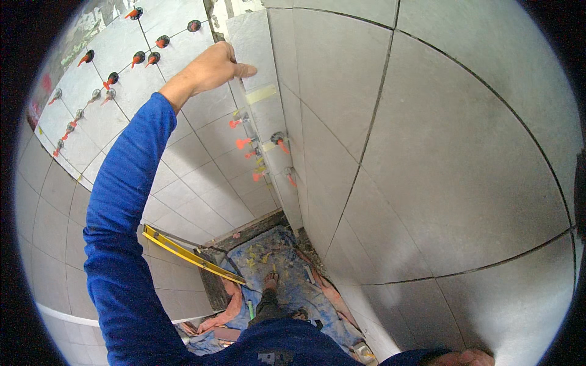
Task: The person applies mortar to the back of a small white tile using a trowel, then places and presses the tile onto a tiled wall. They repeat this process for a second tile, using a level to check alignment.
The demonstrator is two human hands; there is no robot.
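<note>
My left hand [213, 66] reaches up to a narrow light-grey tile [251, 38] near the wall corner. Its thumb lies on the tile's face and the fingers curl at the left edge, their tips hidden. Yellow tape [261, 94] crosses the joint below. Under it, a narrow strip of tile runs down the corner, with red-and-black levelling clips [279, 140] along its edges. My right hand [467, 358] shows only in part at the lower right border, by the large-tiled wall [464, 140]; its fingers are hidden.
More levelling clips [138, 59] stick out of the tiled wall [201, 110] on the left. A yellow spirit level [189, 255] leans low at the left. Below, a stained blue sheet [250, 253] covers the floor around my foot [271, 280], with pinkish cloth [229, 308] beside it.
</note>
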